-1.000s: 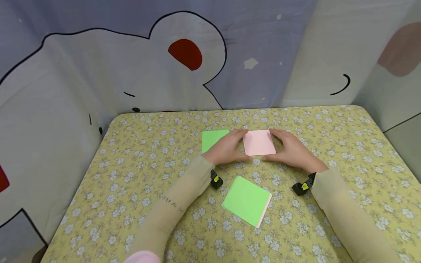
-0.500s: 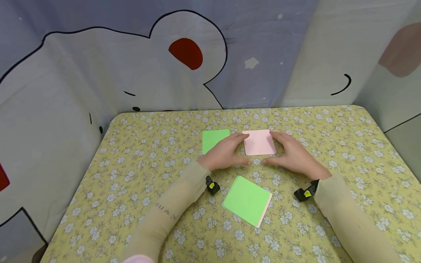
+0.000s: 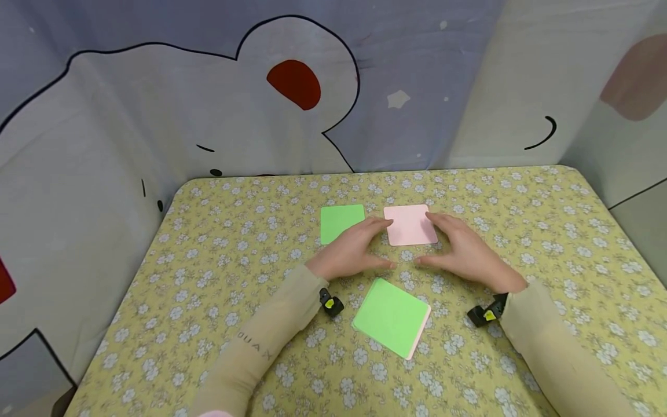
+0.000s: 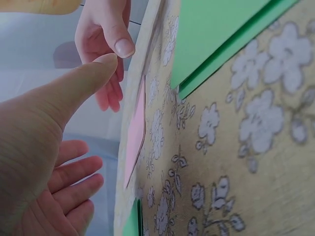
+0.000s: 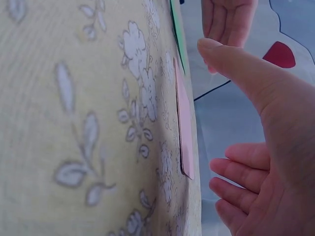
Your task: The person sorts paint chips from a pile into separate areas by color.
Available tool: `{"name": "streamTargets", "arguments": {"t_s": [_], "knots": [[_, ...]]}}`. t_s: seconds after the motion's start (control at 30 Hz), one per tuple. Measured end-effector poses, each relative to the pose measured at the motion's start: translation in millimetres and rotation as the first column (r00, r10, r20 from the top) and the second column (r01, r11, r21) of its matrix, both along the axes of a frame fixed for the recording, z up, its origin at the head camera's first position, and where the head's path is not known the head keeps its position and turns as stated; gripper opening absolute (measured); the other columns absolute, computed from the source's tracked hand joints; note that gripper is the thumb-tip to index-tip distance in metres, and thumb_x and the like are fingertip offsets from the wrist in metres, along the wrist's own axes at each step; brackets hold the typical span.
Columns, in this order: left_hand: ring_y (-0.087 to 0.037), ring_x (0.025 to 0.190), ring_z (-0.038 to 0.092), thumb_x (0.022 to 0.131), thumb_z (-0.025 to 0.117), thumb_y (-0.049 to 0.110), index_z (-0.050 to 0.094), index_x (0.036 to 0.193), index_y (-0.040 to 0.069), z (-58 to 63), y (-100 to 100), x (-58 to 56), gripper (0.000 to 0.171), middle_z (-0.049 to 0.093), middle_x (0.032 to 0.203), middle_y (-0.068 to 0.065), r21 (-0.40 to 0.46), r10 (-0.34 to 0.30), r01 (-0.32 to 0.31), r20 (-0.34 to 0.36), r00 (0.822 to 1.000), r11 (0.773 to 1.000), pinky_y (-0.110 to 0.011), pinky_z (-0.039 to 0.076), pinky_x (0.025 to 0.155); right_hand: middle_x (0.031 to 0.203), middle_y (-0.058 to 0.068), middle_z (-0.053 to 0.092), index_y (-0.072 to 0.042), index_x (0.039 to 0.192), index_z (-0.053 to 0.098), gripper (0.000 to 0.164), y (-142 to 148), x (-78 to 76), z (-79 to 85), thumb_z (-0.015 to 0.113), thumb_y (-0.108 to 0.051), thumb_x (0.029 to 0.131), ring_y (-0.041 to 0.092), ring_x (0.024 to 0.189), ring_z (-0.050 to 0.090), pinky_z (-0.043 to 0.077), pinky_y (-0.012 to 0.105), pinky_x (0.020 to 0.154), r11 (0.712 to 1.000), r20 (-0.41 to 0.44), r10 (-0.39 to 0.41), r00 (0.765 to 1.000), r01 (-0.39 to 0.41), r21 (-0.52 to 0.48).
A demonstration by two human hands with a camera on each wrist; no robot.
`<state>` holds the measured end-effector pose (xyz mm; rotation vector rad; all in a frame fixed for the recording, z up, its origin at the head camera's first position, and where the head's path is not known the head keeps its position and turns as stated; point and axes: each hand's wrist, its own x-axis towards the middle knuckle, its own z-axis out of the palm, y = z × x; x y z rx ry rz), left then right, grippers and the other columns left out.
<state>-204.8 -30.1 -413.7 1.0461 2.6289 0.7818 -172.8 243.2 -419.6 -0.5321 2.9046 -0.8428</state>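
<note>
A pink square card (image 3: 411, 227) with rounded corners lies flat on the floral tablecloth, between my two hands. To its left, my left hand (image 3: 350, 250) has relaxed, spread fingers and holds nothing; its fingertips overlap the card's left edge in the head view. My right hand (image 3: 468, 255) mirrors it on the other side, fingers loosely extended and palm bare in the right wrist view. Both wrist views show the hands raised beside the pink card (image 5: 184, 123), apart from it. A green square card (image 3: 336, 221) lies left of the pink one, its lower right corner behind my left hand.
Nearer to me rests a small stack of cards (image 3: 392, 317), green on top, with a pink edge showing at its right side. The yellow floral tablecloth (image 3: 208, 301) spreads around the cards. A printed curtain (image 3: 417, 75) hangs behind the table's far edge.
Both hands have drawn back slightly toward me and away from the pink card. The left hand uncovers more of the green card. The cards stay where they were.
</note>
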Motion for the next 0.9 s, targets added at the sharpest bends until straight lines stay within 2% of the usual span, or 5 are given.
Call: {"name": "streamTargets", "arguments": {"t_s": [0.37,0.57,0.7,0.9], "knots": [[-0.020,0.145,0.035,0.088,0.078,0.051,0.037,0.159,0.011,-1.5,-12,15.2,0.091,0.037,0.160,-0.007,-0.001,-0.009,0.009,0.010,1.000,1.000,-0.034,0.031,0.118,0.157,0.022,0.036,-0.002,0.159,0.033,0.108,-3,12.4,0.5,0.081,-0.060,0.081,0.043,0.143,0.032,0.031,0.065,0.112,1.000,-0.011,0.015,1.000,-0.015,-0.009],[-0.018,0.144,0.037,0.087,0.079,0.052,0.040,0.158,0.015,-5.9,-18,22.2,0.089,0.040,0.158,-0.004,0.015,-0.004,0.004,0.015,1.000,1.000,-0.035,0.034,0.116,0.158,0.021,0.036,-0.004,0.159,0.032,0.109,-6,21.1,2.2,0.080,-0.062,0.080,0.042,0.143,0.033,0.033,0.066,0.111,1.000,-0.010,0.014,1.000,-0.014,0.022],[-0.018,0.145,0.036,0.086,0.078,0.055,0.040,0.158,0.014,-8.0,-20,26.6,0.091,0.040,0.158,-0.004,0.006,-0.013,0.013,0.015,1.000,1.000,-0.034,0.033,0.117,0.157,0.020,0.037,-0.005,0.159,0.033,0.109,-7,26.1,1.0,0.078,-0.064,0.080,0.042,0.142,0.034,0.034,0.066,0.110,0.999,-0.040,0.038,0.998,-0.037,0.025],[-0.018,0.142,0.040,0.086,0.077,0.057,0.040,0.157,0.013,-9.1,-26,32.1,0.092,0.042,0.157,-0.004,-0.006,-0.029,0.029,0.006,1.000,1.000,-0.033,0.035,0.115,0.155,0.022,0.039,-0.002,0.158,0.035,0.107,-10,32.5,0.5,0.081,-0.060,0.080,0.043,0.141,0.036,0.032,0.065,0.111,0.998,-0.071,0.065,0.995,-0.063,0.027]]}}
